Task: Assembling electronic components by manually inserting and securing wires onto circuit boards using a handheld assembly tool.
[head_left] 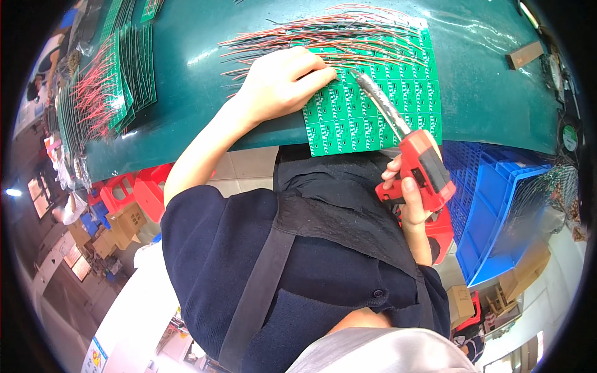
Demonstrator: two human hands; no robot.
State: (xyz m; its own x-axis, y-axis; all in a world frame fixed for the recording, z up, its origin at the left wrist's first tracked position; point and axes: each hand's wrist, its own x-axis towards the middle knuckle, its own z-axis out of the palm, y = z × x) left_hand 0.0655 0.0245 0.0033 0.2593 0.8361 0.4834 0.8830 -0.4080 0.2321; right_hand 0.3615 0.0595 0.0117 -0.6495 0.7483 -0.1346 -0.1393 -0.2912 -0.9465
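Observation:
A green panel of many small circuit boards (339, 133) lies at the near edge of the table. Thin red and black wires (348, 31) run across its far part and stick out past its left side. My left hand (280, 84) is closed over the panel's left part, thumb and forefinger pinching what looks like a thin wire; the hand mostly hides it. In my right hand (410, 199) is a red and black soldering gun (429, 166). Its metal barrel slants up and left, with the tip over the board just right of my left fingertips.
More green panels (140, 68) with red wires stand stacked on the green table (193, 87) at the left. A small brown block (524, 55) lies at the far right. Blue plastic crates (497, 211) stand below the right edge; red stools (149, 189) are under the left.

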